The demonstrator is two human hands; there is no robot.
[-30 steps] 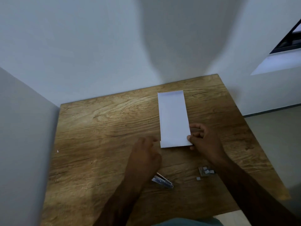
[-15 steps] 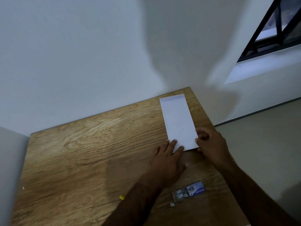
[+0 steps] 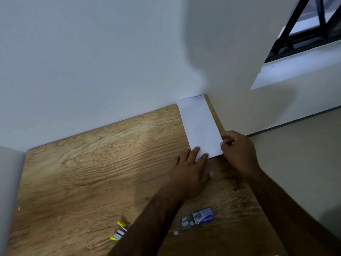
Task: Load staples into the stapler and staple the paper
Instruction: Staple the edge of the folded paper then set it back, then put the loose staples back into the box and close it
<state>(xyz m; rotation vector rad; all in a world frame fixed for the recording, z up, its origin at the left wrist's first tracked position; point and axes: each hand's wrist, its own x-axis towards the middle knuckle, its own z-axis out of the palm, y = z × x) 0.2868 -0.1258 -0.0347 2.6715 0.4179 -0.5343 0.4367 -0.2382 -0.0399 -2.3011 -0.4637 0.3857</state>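
Observation:
A folded white paper point(image 3: 200, 124) lies lengthwise near the far right corner of the wooden table point(image 3: 96, 163). My left hand point(image 3: 191, 169) rests flat, fingertips spread on the paper's near left corner. My right hand point(image 3: 238, 150) pinches the paper's near right corner between thumb and fingers. The stapler point(image 3: 119, 230), yellow-tipped with a metal body, lies near the table's front edge, partly hidden by my left forearm. An open staple box point(image 3: 197, 218) with staple strips sits between my forearms.
A loose bit of staples point(image 3: 175, 232) lies just in front of the box. White walls border the table at the back and left. The table's right edge drops to the floor beside my right arm. A window point(image 3: 310, 28) is at the upper right.
The view has swung left and up, so table and paper sit further right. My left hand moved from the table onto the paper's near left corner; the right hand stays on the paper.

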